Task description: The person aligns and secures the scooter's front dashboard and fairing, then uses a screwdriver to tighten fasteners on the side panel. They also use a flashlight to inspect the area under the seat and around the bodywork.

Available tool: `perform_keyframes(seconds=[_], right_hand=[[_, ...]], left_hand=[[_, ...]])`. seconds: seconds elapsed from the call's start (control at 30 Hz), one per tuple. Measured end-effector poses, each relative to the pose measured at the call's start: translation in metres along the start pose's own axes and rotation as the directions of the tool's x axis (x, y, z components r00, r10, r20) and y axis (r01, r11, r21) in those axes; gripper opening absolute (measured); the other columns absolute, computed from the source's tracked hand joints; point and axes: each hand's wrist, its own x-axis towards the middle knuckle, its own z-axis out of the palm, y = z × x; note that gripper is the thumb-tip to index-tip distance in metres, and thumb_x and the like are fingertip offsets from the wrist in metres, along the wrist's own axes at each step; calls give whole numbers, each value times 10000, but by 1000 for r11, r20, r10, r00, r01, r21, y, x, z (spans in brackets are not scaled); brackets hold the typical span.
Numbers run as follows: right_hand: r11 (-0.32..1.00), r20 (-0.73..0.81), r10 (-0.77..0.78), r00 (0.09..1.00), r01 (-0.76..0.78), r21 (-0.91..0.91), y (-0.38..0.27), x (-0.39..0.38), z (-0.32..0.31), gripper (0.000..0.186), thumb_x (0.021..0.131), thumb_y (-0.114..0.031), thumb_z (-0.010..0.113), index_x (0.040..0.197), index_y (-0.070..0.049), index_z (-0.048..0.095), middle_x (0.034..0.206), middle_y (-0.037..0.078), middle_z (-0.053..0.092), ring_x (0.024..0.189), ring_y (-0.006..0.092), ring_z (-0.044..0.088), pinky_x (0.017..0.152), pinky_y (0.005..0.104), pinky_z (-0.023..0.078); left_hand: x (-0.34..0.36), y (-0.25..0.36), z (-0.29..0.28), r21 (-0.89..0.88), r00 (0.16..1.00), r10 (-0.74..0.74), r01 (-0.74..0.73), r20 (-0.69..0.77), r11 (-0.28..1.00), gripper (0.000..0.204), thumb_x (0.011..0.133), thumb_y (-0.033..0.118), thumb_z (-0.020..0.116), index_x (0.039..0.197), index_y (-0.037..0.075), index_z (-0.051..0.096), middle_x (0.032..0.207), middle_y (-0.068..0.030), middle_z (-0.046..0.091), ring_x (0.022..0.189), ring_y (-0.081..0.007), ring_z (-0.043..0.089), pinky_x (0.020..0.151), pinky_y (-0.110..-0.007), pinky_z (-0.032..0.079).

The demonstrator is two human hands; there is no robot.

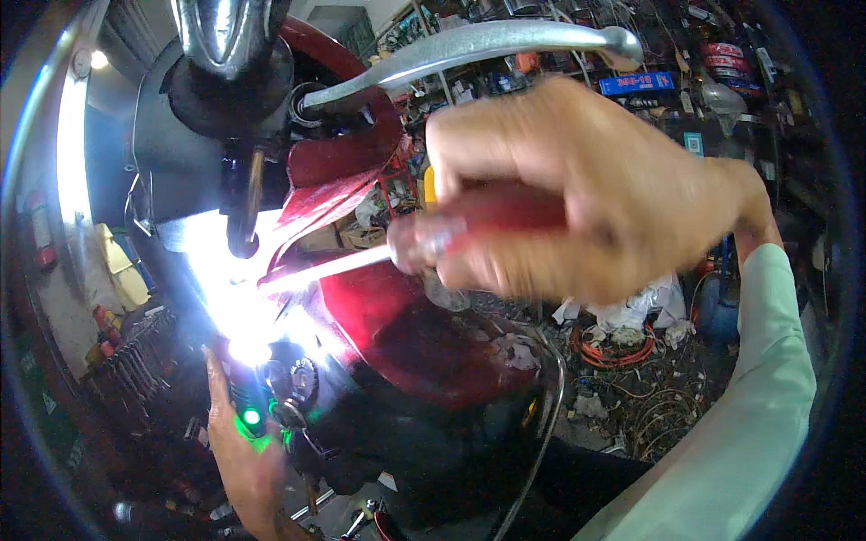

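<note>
My right hand [622,189], blurred by motion, is closed round the red handle of a screwdriver [347,264]. Its metal shaft points left toward a brightly lit spot on a dark red and black scooter [388,334]. Glare hides what the tip touches. At the lower left, my left hand [239,455] is wrapped round a small dark flashlight [250,397] with a green glowing indicator. The beam floods the panel above it. A silver brake lever [487,45] stretches above my right hand, from the scooter's handlebar.
Several wrenches [135,370] hang at the left. Cluttered shelves with a blue box [637,84] fill the back right. Orange-red coiled cable [613,347] and loose wires [667,419] lie on the littered floor. A curved metal rail [552,406] runs along the scooter's right side.
</note>
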Motion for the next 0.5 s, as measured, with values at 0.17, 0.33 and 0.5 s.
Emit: perform_keyframes(seconds=[0.17,0.33,0.5], right_hand=[[749,135,367,921,-378,544,12,8,4,247,834,-233,601,846,10,557,584,10,505,526,64,467,471,243,380],[984,-382,-178,907,174,-46,28,-8,22,196,682,-106,606,789,17,498,642,120,505,501,211,501,447,287,393],[895,-574,-443,688,311,-318,26,-10,36,349,654,-66,787,949,8,615,972,170,542,750,181,551,633,265,466]], left_hand=[[-1,13,-6,37,993,-115,113,38,993,855,656,-114,482,1443,67,202,1178,-227,572,940,-255,607,861,-309,439],[-2,22,-5,95,983,-178,174,34,980,869,654,-142,480,1445,82,202,1263,-220,524,1028,-244,585,896,-323,422],[-3,15,-5,16,988,-156,156,-8,988,837,663,-152,481,1434,61,232,1331,-218,459,1183,-261,494,987,-326,354]])
